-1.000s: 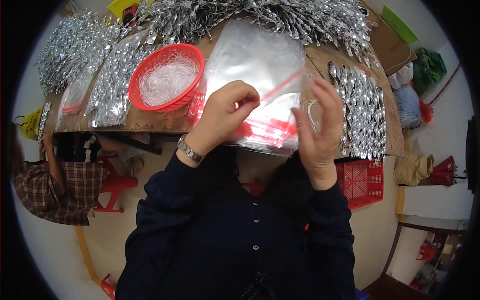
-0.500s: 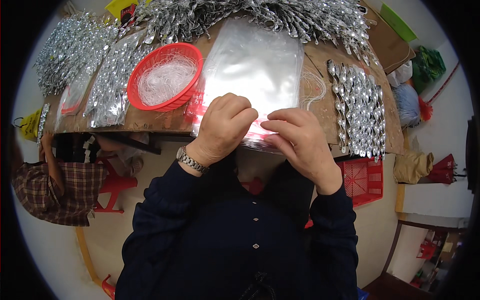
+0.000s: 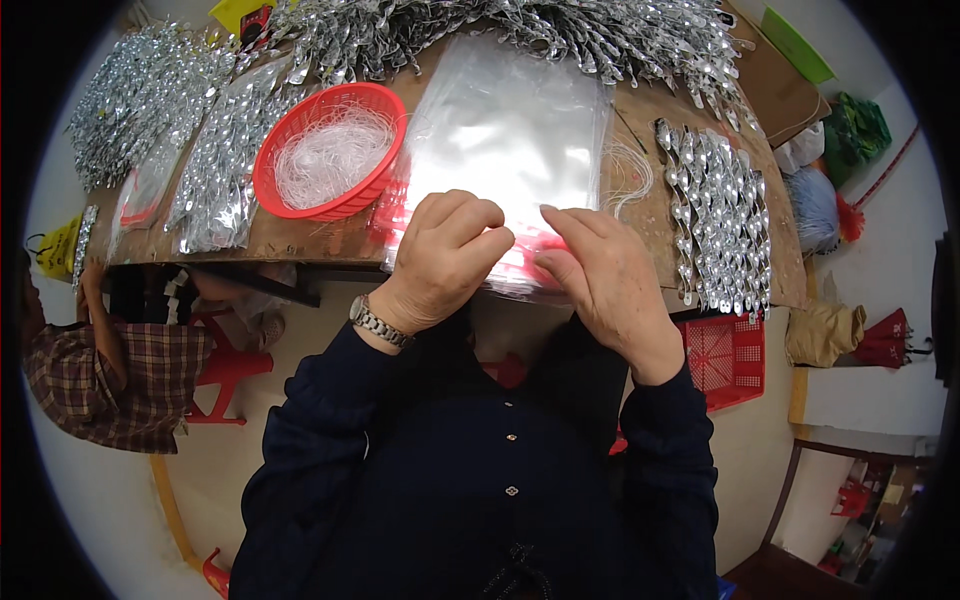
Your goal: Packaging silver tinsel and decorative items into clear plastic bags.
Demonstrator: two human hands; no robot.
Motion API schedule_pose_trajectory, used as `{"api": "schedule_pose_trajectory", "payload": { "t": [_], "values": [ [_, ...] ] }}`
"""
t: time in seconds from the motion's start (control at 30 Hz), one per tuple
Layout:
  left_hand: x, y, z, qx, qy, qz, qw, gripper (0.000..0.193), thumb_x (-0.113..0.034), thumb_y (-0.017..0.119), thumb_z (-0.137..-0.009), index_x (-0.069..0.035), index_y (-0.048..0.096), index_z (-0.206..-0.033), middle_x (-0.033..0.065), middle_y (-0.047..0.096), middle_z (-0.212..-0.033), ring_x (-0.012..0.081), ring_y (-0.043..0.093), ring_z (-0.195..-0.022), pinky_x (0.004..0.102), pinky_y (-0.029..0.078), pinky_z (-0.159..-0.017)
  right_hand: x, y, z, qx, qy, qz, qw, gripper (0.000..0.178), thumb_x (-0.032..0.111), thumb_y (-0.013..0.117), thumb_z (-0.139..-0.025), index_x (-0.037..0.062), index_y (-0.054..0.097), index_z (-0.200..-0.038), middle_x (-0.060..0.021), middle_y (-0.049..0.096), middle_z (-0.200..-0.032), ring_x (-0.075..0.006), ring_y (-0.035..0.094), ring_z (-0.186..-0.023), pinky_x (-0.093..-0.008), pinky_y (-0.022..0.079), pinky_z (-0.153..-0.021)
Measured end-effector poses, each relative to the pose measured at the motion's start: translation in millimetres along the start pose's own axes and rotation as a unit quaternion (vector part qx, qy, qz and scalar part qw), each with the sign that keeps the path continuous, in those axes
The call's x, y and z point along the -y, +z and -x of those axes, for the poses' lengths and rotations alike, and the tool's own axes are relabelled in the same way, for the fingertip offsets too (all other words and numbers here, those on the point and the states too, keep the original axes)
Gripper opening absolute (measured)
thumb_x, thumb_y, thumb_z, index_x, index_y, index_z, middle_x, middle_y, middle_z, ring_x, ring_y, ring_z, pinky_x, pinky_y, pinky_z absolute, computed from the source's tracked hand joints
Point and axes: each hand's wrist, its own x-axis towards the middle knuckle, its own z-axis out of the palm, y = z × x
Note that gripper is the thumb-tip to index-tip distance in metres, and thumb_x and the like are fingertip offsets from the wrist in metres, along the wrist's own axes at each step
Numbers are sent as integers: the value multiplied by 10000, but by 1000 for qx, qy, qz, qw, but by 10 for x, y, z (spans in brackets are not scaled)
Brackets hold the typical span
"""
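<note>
A stack of clear plastic bags [image 3: 505,120] lies on the table straight before me, its near edge marked with red strips. My left hand [image 3: 450,255], with a metal watch on the wrist, is curled closed over the left part of that red edge. Whatever its fingers pinch is hidden. My right hand [image 3: 612,280] is over the right part of the edge, thumb and fingertips apart and bent toward the bags, with nothing visible between them. Left of the stack, a red basket [image 3: 265,180] holds a tangle of thin clear string [image 3: 335,160].
Twisted silver strips [image 3: 715,220] lie in rows at the right, beside loose clear strings [image 3: 627,175]. More silver pieces [image 3: 520,35] heap along the back. Packed bags [image 3: 215,205] lie at the left. A person in a plaid shirt [image 3: 120,385] is at the table's left end.
My right thumb and fingers have moved apart, with the fingertips shifting slightly away from me. The top bag's red edge has shifted a little under the hands. My left hand stays closed, nearly still.
</note>
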Motion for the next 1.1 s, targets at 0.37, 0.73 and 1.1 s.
{"api": "schedule_pose_trajectory", "payload": {
  "t": [0.37,0.73,1.1],
  "values": [
    [15,-175,-129,-11,53,-20,998,183,-32,670,-679,-48,620,-854,48,656,-918,242,616,-913,377,477,-758,38,-220,-66,19,-57,14,998,385,219,705,-812,10,627,-1126,-142,643,-1127,-339,597,-1036,-414,471,-882],
    [105,-497,-418,103,-5,-66,993,131,-42,688,-745,-53,579,-816,79,608,-799,284,601,-842,405,463,-749,-177,-444,-237,-69,-73,-16,995,88,63,655,-855,0,664,-917,-119,679,-950,-305,649,-877,-357,519,-767],
    [44,-940,-733,123,-34,14,992,117,31,672,-769,3,603,-860,128,681,-955,303,627,-951,374,491,-822,-92,-1096,-294,-109,-85,-14,990,85,22,636,-876,-13,657,-951,-104,669,-910,-226,647,-843,-300,500,-746]
  ]
}}
